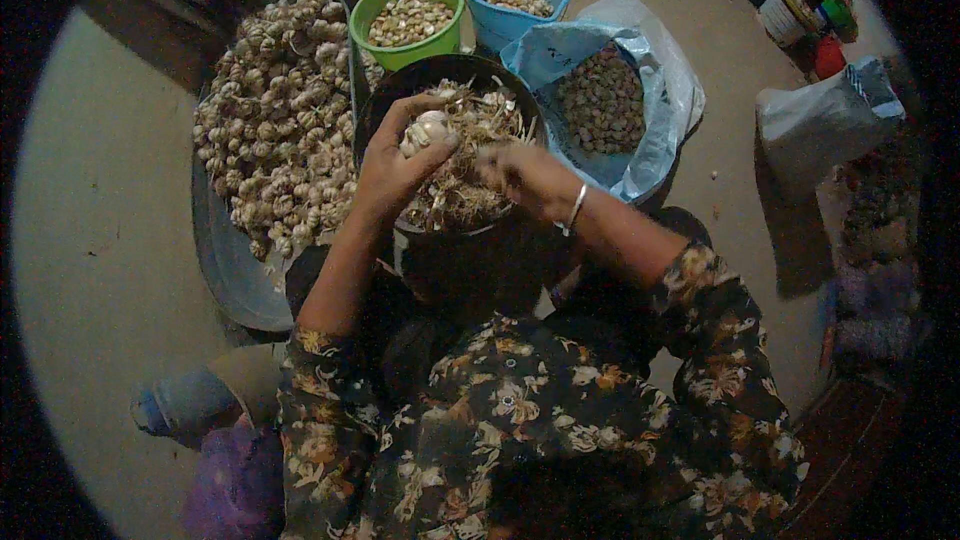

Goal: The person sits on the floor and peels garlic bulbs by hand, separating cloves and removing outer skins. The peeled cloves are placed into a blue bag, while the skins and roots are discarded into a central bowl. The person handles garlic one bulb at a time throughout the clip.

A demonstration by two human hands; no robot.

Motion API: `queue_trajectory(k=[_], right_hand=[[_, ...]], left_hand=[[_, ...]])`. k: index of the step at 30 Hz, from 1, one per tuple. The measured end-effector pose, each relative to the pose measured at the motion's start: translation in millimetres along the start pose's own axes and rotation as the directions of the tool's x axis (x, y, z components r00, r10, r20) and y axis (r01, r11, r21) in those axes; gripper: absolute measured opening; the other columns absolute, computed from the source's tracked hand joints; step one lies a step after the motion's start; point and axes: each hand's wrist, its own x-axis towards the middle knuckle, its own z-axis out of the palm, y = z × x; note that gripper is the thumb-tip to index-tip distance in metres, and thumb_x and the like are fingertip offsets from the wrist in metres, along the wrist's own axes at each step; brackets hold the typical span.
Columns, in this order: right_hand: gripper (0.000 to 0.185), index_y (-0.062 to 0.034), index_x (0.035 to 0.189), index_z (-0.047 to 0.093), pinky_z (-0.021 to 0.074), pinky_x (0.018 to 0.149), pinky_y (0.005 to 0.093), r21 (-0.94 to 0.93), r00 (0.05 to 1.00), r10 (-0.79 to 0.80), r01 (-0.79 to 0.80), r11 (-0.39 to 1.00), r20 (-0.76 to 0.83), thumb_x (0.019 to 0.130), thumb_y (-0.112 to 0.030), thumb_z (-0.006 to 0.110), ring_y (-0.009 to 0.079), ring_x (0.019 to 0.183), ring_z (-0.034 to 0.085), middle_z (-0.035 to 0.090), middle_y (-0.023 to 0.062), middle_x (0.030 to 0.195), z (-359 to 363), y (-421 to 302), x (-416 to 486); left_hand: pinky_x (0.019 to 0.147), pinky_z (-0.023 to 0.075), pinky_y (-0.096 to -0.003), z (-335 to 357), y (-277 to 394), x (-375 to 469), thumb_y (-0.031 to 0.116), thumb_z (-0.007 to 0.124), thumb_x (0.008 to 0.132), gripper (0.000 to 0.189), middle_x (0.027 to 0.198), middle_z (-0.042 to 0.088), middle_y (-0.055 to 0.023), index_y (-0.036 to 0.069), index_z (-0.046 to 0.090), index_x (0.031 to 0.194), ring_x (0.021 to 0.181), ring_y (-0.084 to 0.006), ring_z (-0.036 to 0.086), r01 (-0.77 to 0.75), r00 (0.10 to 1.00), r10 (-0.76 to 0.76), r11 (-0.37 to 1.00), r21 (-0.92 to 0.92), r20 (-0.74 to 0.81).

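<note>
My left hand (391, 157) holds a pale garlic bulb (426, 129), thumb and fingers curled around it. My right hand (536, 178) is just to the right, blurred by motion, its fingers bent; whether it pinches anything cannot be made out. Both hands are over a dark round tub (472, 64) filled with dry garlic stalks, roots and skins (469, 195). On the left, a big heap of whole garlic bulbs (281, 112) rests in a wide metal pan (240, 281).
Behind the tub, a green bucket (364, 45) and a blue bucket (480, 22) hold loose cloves. A plastic sack (652, 172), folded open at the right, contains darker cloves or small bulbs. Farther right lies a white bag (806, 109), near spools (787, 15). A purple bundle (232, 480) is lower left.
</note>
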Motion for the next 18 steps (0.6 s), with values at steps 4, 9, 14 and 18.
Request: queue_trajectory(k=[4, 9, 14, 18], right_hand=[[0.034, 0.0046, 0.119, 0.045, 0.0507, 0.080, 0.0337, 0.322, 0.958, -0.252, 0.284, 0.903, -0.139, 0.090, -0.013, 0.049, 0.0259, 0.091, 0.057, 0.055, 0.0136, 0.103, -25, -118, 52], [0.036, -0.0012, 0.123, 0.045, 0.0501, 0.080, 0.0303, -0.128, 0.914, -0.351, 0.331, 0.935, -0.203, 0.090, -0.015, 0.051, 0.0215, 0.097, 0.056, 0.053, 0.0113, 0.111, 13, -108, 5], [0.036, -0.0035, 0.118, 0.049, 0.0496, 0.075, 0.0288, -0.520, 0.824, -0.555, 0.527, 0.672, 0.118, 0.088, -0.021, 0.057, 0.0186, 0.089, 0.060, 0.060, 0.0110, 0.103, 35, -50, -30], [0.038, -0.0014, 0.115, 0.049, 0.0476, 0.075, 0.0347, -0.644, 0.812, -0.571, 0.500, 0.579, 0.117, 0.086, -0.025, 0.058, 0.0273, 0.087, 0.060, 0.060, 0.0193, 0.101, 36, -34, -24]], left_hand=[[0.084, 0.0448, -0.0275, 3, 3, 4, 0.016, 0.070, 0.074, 0.048, 0.112, 0.055, -0.0078, 0.006, 0.052, 0.118, 0.095, -0.0146, 0.056, -0.057, 0.998, 0.056, 0.996, 0.065, 0.018], [0.092, 0.0411, -0.0308, 3, 0, 8, 0.010, 0.066, 0.068, 0.061, 0.114, 0.054, -0.0118, 0.007, 0.047, 0.126, 0.104, -0.0195, 0.053, -0.155, 0.987, 0.151, 0.986, 0.062, 0.058], [0.091, 0.0430, -0.0321, 3, -9, 3, 0.010, 0.066, 0.068, 0.064, 0.114, 0.055, -0.0138, 0.006, 0.046, 0.129, 0.103, -0.0216, 0.055, -0.251, 0.968, 0.247, 0.964, 0.090, 0.053], [0.084, 0.0466, -0.0339, 3, -12, 4, 0.010, 0.068, 0.069, 0.064, 0.111, 0.056, -0.0158, 0.009, 0.047, 0.129, 0.101, -0.0261, 0.057, -0.411, 0.912, 0.387, 0.856, 0.313, 0.140]])
